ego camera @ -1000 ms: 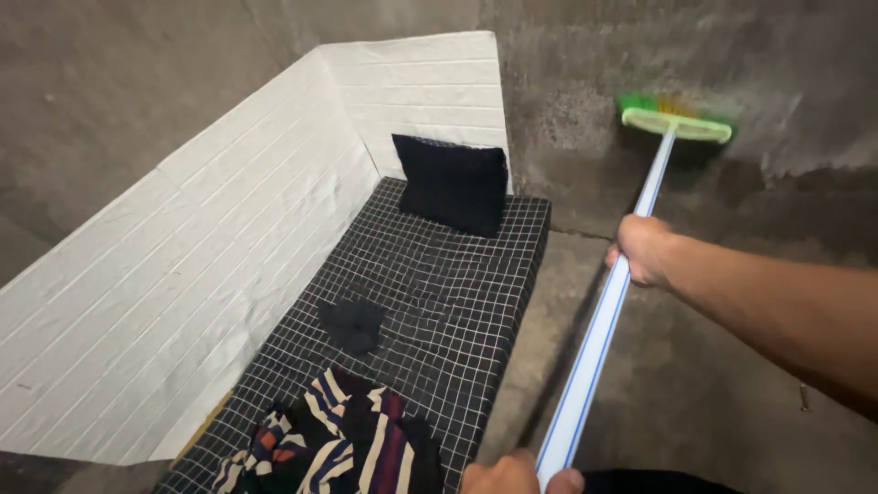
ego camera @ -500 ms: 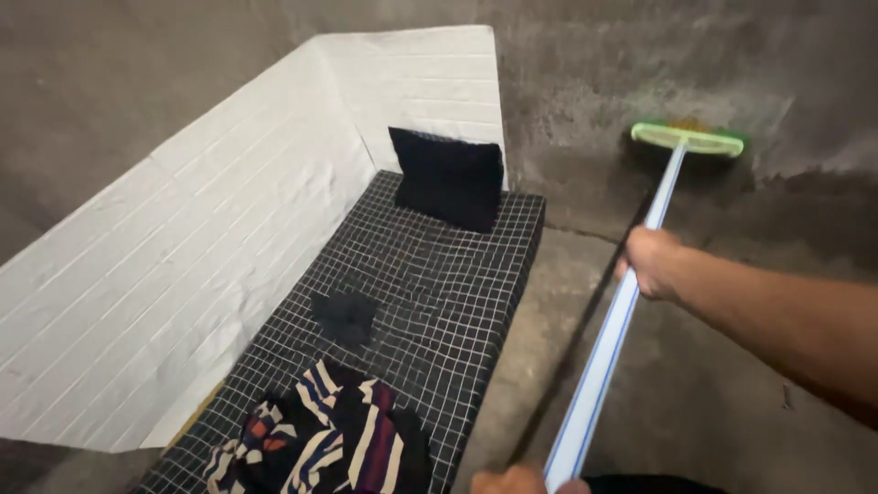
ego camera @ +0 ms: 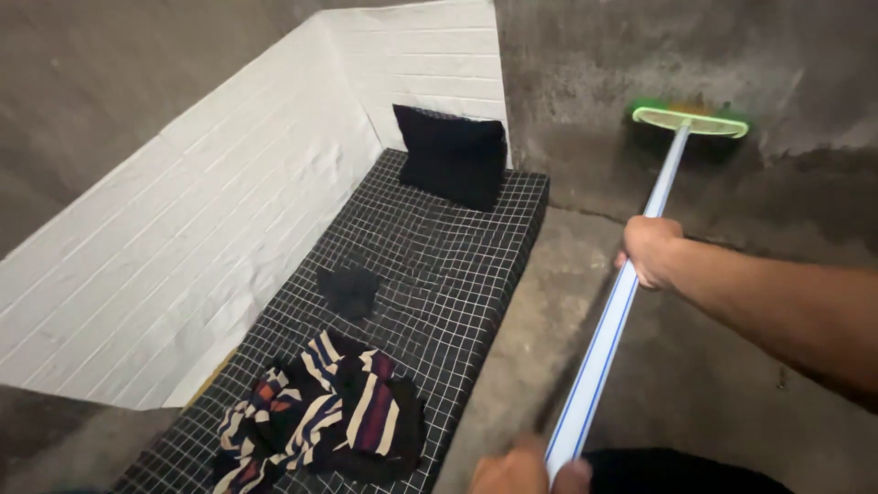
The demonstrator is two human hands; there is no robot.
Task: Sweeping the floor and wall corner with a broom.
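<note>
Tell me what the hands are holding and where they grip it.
Both hold the broom by its white handle: the right hand midway along it, the left hand at the near end.

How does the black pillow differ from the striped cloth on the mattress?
The black pillow is plain and dark; the striped cloth has cream, navy and maroon bands. The pillow stands propped against the white wall panel at the far end; the cloth lies crumpled at the near end. The pillow holds a square shape; the cloth is shapeless. Both rest on the checked mattress.

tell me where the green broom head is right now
The green broom head is at upper right, pressed against the concrete wall, right of the black pillow.
</note>
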